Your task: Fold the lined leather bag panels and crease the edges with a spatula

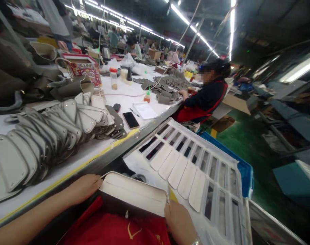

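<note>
Low in the head view, both my hands hold a stack of flat beige leather pieces (pixel 133 193) on edge above my red apron. My left hand (pixel 85 188) grips the stack's left end, fingers curled around it. My right hand (pixel 179 221) clasps the right end, and a wristband shows at its wrist. Just right of the stack stands a white slatted rack (pixel 221 163) with several beige oval pieces (pixel 179 168) lying across its slats.
A long overlapping row of grey-beige leather pieces (pixel 50 136) lies on the white worktable (pixel 93 149) at left, beside a black phone (pixel 131 120) and a paper with a pen (pixel 145 110). A co-worker in dark top and red apron (pixel 206 98) sits further along. A blue crate (pixel 244 170) holds the rack.
</note>
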Tool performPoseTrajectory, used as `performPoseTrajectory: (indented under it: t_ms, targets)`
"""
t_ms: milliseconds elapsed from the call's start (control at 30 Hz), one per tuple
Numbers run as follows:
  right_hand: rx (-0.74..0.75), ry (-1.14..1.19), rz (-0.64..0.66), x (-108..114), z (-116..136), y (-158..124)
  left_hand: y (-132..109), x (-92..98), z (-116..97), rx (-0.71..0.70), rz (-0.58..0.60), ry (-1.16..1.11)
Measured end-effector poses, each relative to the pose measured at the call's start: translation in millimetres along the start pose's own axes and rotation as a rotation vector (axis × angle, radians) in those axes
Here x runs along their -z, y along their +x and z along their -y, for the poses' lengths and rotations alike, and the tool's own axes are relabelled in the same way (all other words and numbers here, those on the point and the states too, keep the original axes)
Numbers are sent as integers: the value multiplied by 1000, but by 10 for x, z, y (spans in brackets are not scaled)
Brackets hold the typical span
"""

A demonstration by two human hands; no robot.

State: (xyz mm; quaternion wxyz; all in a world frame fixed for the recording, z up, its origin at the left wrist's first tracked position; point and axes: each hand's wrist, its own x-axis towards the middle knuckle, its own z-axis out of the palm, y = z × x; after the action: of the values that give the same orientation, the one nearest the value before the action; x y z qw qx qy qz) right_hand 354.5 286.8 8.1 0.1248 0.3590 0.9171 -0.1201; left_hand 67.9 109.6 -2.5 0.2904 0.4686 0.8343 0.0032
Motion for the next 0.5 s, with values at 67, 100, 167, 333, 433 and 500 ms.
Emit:
performPoseTrajectory:
  t_ms: [67,100,167,333,433,500]
  targets:
    - [-47,15,53,3,-1,8,-46,9,-25,5,-11,19]
    - [-64,22,67,-4,-1,16,-64,19,-41,20,-21,44]
    - [-72,3,65,-32,-1,28,-79,48,-80,56,-42,108]
    - [-118,-93,79,-18,32,-32,-13,120,-162,72,-34,218]
    - [-105,-75,-76,120,175,-59,23,143,-189,67,-11,230]
    - [46,-32,-226,203,372,-6,28,144,-200,84,-10,232]
